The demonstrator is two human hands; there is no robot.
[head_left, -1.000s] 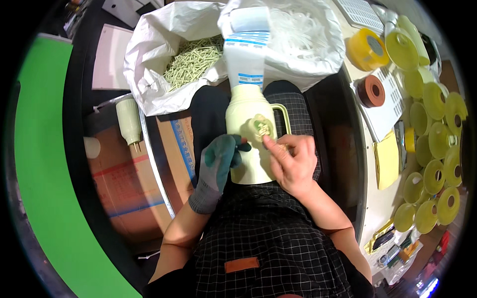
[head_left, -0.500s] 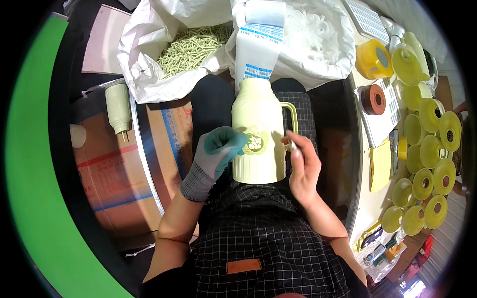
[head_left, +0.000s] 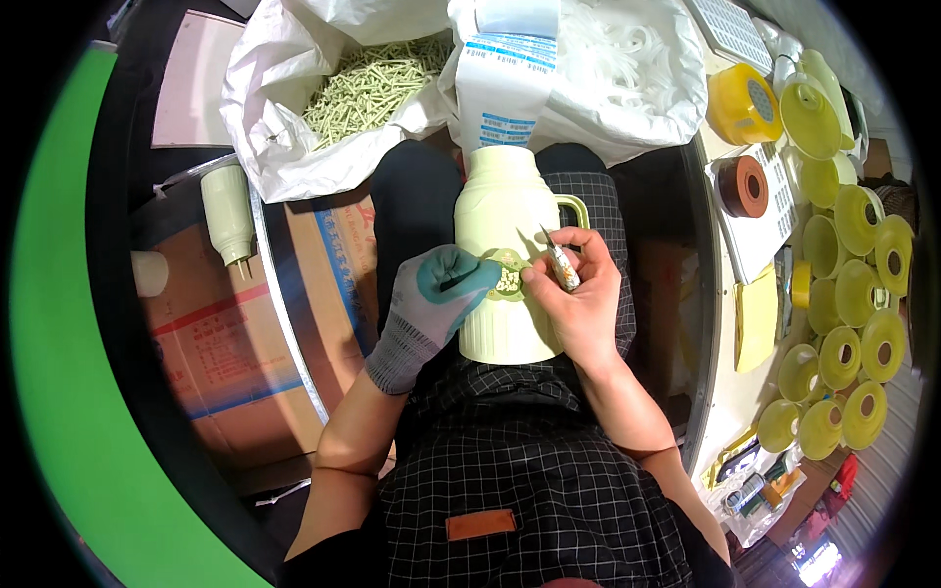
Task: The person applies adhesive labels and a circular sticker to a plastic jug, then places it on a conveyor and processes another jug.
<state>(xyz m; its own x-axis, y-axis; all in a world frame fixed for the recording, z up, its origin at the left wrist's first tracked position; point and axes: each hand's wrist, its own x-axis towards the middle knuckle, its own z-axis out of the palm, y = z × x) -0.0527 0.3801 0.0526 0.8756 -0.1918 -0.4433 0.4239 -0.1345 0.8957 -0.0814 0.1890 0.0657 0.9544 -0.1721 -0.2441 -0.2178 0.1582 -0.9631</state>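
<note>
A pale yellow-green thermos jug (head_left: 508, 216) rests on my lap, its handle (head_left: 580, 209) to the right. On its front is a round green emblem (head_left: 507, 274) with white figures. My left hand (head_left: 446, 284), in a grey and teal glove, is closed, fingertips at the emblem's left edge; what they pinch, if anything, is hidden. My bare right hand (head_left: 585, 294) grips tweezers (head_left: 563, 267) with a patterned body, their pointed tip facing up and away. Its thumb reaches the emblem's right edge.
Beyond my knees stand white sacks with green pin-like parts (head_left: 377, 88) and clear plastic rings (head_left: 613, 59), a label roll (head_left: 505, 83) between them. Right, a bench bears yellow-green funnel-shaped parts (head_left: 841, 358) and tape rolls (head_left: 743, 186). Left are cardboard (head_left: 230, 343) and a green bottle-shaped part (head_left: 227, 216).
My right hand has moved left and up onto the jug's front, and the tweezers now show clearly in it. The left hand has shifted slightly right across the emblem's edge.
</note>
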